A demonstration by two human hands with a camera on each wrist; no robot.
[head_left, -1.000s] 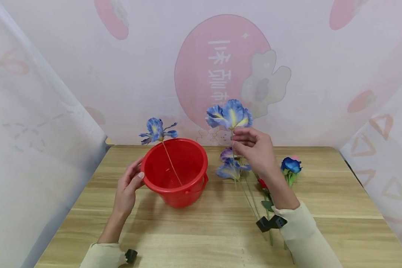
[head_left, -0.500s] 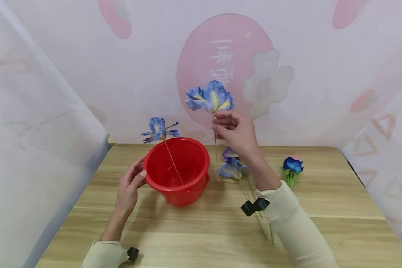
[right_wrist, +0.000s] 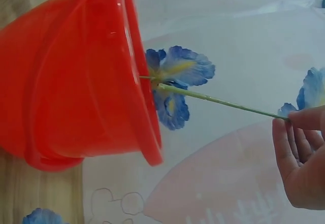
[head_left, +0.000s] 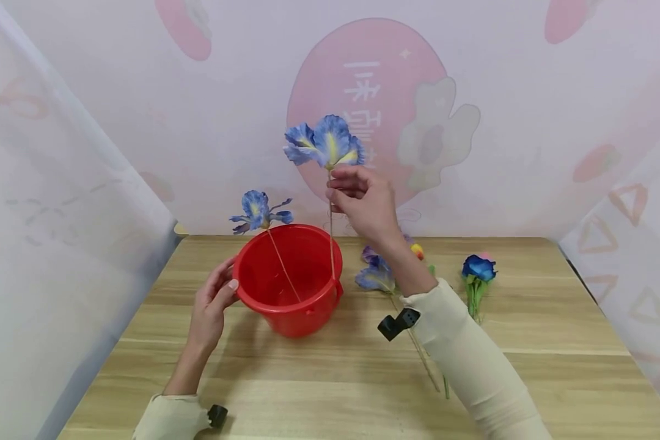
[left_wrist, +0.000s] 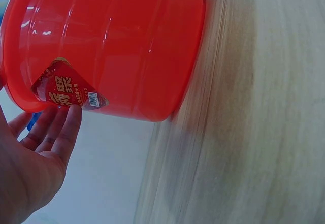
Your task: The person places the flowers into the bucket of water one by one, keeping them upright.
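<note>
The right hand (head_left: 368, 205) pinches the thin stem of an artificial blue iris (head_left: 330, 140) just below its bloom. The stem hangs down, its lower end overlapping the right rim of a red plastic bucket (head_left: 297, 321) in the head view. In the right wrist view, that stem end (right_wrist: 165, 87) is just outside the bucket's mouth. A second blue iris (head_left: 256, 211) stands inside the bucket, leaning left with its bloom above the rim. On the bucket's left side, the left hand (head_left: 209, 308) grips the rim, thumb on top and fingers (left_wrist: 56, 132) against the outer wall near a label.
On the wooden table (head_left: 330, 391), more blue irises (head_left: 375, 278) lie right of the bucket, partly behind the right forearm. A red-and-yellow bud (head_left: 417, 250) shows beside them. Farther right lies a blue rose (head_left: 478, 267). A printed pale backdrop (head_left: 242, 122) borders the table's far edge.
The right hand has carried its iris up and left from over the lying flowers to above the bucket's right rim. The left hand and bucket have stayed in place.
</note>
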